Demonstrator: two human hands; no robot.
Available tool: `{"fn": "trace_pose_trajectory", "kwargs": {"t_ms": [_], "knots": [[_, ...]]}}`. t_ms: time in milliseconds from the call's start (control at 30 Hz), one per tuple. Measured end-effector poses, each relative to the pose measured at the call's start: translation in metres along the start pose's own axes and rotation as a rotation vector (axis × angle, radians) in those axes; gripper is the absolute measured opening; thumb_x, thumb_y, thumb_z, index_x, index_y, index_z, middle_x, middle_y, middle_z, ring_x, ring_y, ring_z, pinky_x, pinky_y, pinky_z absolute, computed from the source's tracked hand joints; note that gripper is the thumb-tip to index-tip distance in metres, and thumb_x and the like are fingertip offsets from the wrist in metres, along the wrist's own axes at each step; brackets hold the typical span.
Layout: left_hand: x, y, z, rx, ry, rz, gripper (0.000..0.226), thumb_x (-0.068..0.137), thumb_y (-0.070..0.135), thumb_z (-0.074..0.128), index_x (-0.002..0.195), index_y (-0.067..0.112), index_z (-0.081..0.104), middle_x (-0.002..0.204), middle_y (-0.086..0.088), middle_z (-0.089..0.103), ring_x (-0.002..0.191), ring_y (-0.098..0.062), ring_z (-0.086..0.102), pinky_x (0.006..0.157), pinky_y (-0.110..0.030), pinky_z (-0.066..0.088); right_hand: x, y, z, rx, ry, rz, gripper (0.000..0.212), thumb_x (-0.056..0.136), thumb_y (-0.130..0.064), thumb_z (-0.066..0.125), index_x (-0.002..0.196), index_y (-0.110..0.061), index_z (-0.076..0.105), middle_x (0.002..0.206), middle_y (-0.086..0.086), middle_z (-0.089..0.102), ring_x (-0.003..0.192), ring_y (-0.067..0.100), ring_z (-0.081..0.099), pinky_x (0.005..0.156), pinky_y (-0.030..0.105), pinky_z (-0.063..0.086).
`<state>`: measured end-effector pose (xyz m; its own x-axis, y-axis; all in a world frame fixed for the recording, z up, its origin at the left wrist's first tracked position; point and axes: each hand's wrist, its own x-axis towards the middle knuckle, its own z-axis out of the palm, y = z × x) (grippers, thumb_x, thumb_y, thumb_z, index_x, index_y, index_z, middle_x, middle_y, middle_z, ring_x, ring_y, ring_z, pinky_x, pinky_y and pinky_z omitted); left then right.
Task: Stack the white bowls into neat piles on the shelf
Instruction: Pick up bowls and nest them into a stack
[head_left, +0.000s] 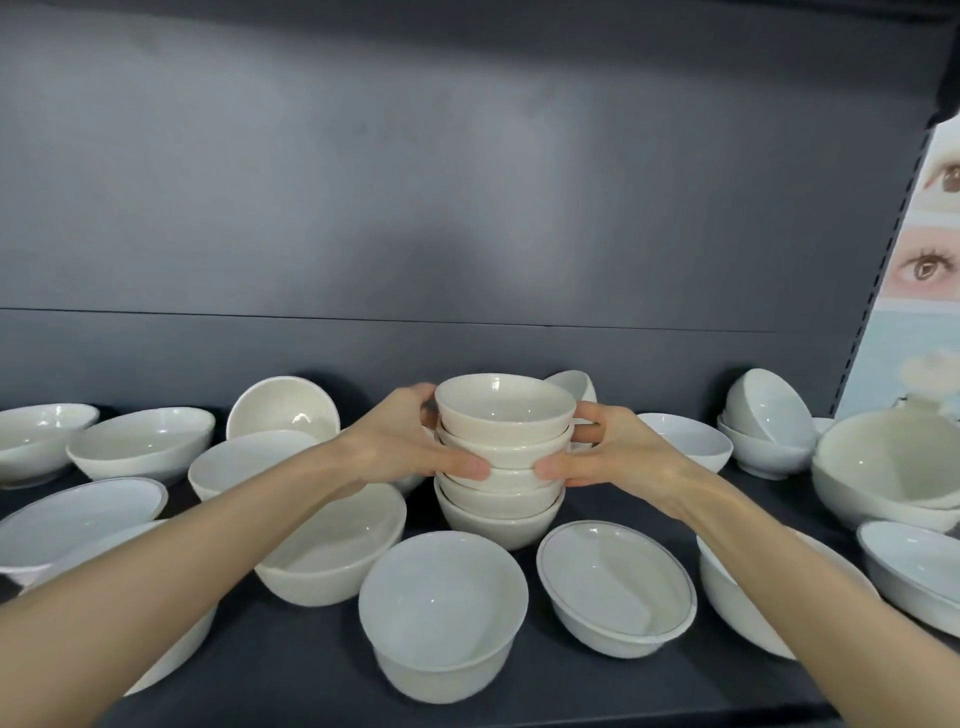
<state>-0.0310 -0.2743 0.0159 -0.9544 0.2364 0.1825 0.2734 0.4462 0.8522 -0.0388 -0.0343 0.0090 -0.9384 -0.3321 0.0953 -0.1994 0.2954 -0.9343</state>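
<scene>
A pile of several cream-white bowls (501, 457) stands upright in the middle of the dark shelf (545, 680). My left hand (410, 441) grips the pile's left side, thumb on the front and fingers behind the top bowls. My right hand (618, 449) holds the right side the same way. Loose white bowls lie all around: a deep one (441, 608) in front, a grey-rimmed shallow one (615, 587) to its right, and a wide one (332, 545) under my left forearm.
More bowls crowd the left (140, 441) and right (883, 467) of the shelf; one leans on edge at the back (283, 408), two are nested back right (766, 426). The dark back panel (467, 208) rises behind. A poster (919, 270) stands at the right.
</scene>
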Motion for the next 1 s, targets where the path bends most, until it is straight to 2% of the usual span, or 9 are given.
{"fn": "trace_pose_trajectory", "kwargs": {"t_ms": [100, 233, 400, 533, 600, 700, 767, 900, 1000], "knots": [[0.001, -0.003, 0.002, 0.013, 0.002, -0.008, 0.071, 0.054, 0.018, 0.092, 0.117, 0.021, 0.058, 0.106, 0.008, 0.07, 0.104, -0.006, 0.064, 0.089, -0.026, 0.053, 0.0, 0.002, -0.001, -0.015, -0.014, -0.006, 0.057, 0.067, -0.006, 0.085, 0.119, -0.018, 0.064, 0.107, 0.0, 0.073, 0.099, 0.014, 0.069, 0.083, 0.025, 0.056], [0.001, -0.005, 0.003, 0.028, 0.013, -0.025, 0.086, 0.035, 0.041, 0.088, 0.115, 0.026, 0.058, 0.105, 0.011, 0.071, 0.102, -0.002, 0.064, 0.092, -0.029, 0.052, -0.001, 0.006, -0.001, -0.023, -0.026, -0.005, 0.056, 0.069, -0.007, 0.083, 0.12, -0.019, 0.062, 0.11, 0.0, 0.072, 0.099, 0.011, 0.069, 0.082, 0.017, 0.053], [0.0, -0.005, 0.004, 0.03, -0.004, -0.03, 0.071, 0.055, 0.025, 0.092, 0.116, 0.028, 0.056, 0.11, 0.011, 0.068, 0.107, -0.002, 0.061, 0.096, -0.028, 0.049, -0.002, 0.009, -0.001, -0.009, -0.049, 0.004, 0.057, 0.074, -0.012, 0.08, 0.125, -0.023, 0.057, 0.115, -0.003, 0.07, 0.101, 0.007, 0.068, 0.075, 0.01, 0.051], [-0.002, -0.003, 0.003, 0.067, -0.033, -0.046, 0.086, 0.047, 0.041, 0.088, 0.124, 0.028, 0.051, 0.116, 0.015, 0.064, 0.112, -0.001, 0.057, 0.1, -0.029, 0.046, -0.003, 0.009, 0.001, -0.02, -0.038, 0.008, 0.061, 0.074, -0.019, 0.08, 0.129, -0.026, 0.053, 0.121, -0.006, 0.066, 0.11, 0.007, 0.063, 0.084, 0.017, 0.05], [-0.002, -0.002, 0.003, 0.052, -0.042, -0.04, 0.088, 0.051, 0.036, 0.089, 0.128, 0.025, 0.046, 0.116, 0.014, 0.063, 0.11, -0.003, 0.059, 0.096, -0.026, 0.049, -0.005, 0.009, 0.002, -0.016, -0.049, 0.009, 0.06, 0.074, -0.017, 0.081, 0.127, -0.026, 0.054, 0.121, -0.008, 0.065, 0.112, 0.007, 0.062, 0.089, 0.019, 0.05], [-0.003, 0.004, 0.004, 0.022, -0.028, -0.026, 0.101, 0.067, 0.019, 0.085, 0.146, 0.021, 0.022, 0.124, 0.011, 0.056, 0.103, -0.002, 0.059, 0.082, -0.013, 0.049, -0.007, 0.012, 0.005, -0.014, -0.085, 0.005, 0.056, 0.072, -0.009, 0.081, 0.119, -0.029, 0.057, 0.116, -0.012, 0.067, 0.11, 0.006, 0.063, 0.089, 0.017, 0.05], [-0.003, 0.004, 0.004, 0.004, -0.041, -0.005, 0.103, 0.07, 0.015, 0.083, 0.149, 0.02, 0.016, 0.124, 0.01, 0.055, 0.102, 0.0, 0.057, 0.08, -0.011, 0.048, -0.007, 0.015, 0.01, -0.011, -0.066, 0.004, 0.059, 0.071, -0.008, 0.082, 0.12, -0.028, 0.056, 0.117, -0.012, 0.067, 0.11, 0.005, 0.062, 0.089, 0.018, 0.051], [-0.001, 0.001, 0.009, -0.011, -0.045, 0.03, 0.091, 0.061, 0.029, 0.089, 0.135, 0.016, 0.039, 0.11, 0.01, 0.061, 0.098, -0.003, 0.061, 0.082, -0.016, 0.049, -0.005, 0.021, 0.016, -0.012, 0.003, 0.009, 0.066, 0.068, -0.016, 0.085, 0.126, -0.02, 0.053, 0.12, -0.009, 0.065, 0.114, 0.007, 0.059, 0.097, 0.025, 0.048], [0.002, -0.001, 0.012, -0.032, -0.022, 0.068, 0.054, 0.069, 0.012, 0.084, 0.105, 0.03, 0.049, 0.101, 0.008, 0.062, 0.084, 0.004, 0.06, 0.075, -0.01, 0.05, -0.006, 0.025, 0.02, 0.006, 0.043, -0.017, 0.058, 0.071, -0.012, 0.083, 0.122, -0.018, 0.055, 0.116, -0.009, 0.066, 0.11, 0.006, 0.061, 0.087, 0.017, 0.051]]}}
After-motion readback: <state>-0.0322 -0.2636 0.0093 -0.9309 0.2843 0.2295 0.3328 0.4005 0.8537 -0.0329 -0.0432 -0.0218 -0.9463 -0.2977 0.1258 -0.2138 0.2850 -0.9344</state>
